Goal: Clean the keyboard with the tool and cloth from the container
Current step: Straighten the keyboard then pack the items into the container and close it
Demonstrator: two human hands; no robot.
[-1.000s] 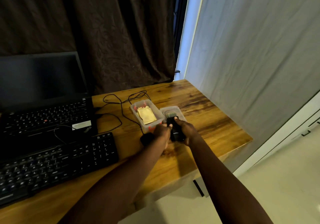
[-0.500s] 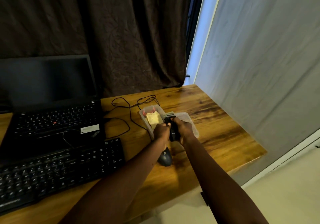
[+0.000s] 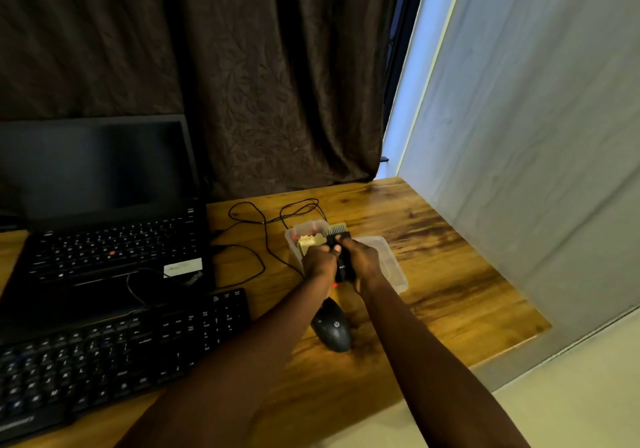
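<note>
A black brush tool (image 3: 344,269) with a comb of bristles at its far end is held between both hands, just above the clear container (image 3: 297,234). My right hand (image 3: 365,260) grips its body from the right. My left hand (image 3: 319,261) pinches its upper part from the left. A yellow cloth (image 3: 309,241) lies in the container, partly hidden by my left hand. The black keyboard (image 3: 104,354) lies at the lower left of the wooden desk (image 3: 450,274).
The container's clear lid (image 3: 393,267) lies under my right hand. A black mouse (image 3: 333,326) sits in front of the hands, its thin cable (image 3: 263,236) looping toward the container. An open laptop (image 3: 104,233) stands behind the keyboard. A grey wall borders the desk's right side.
Both hands have carried the brush tool away from the mouse to a spot over the container and lid. The mouse, half covered by my left hand before, now shows fully.
</note>
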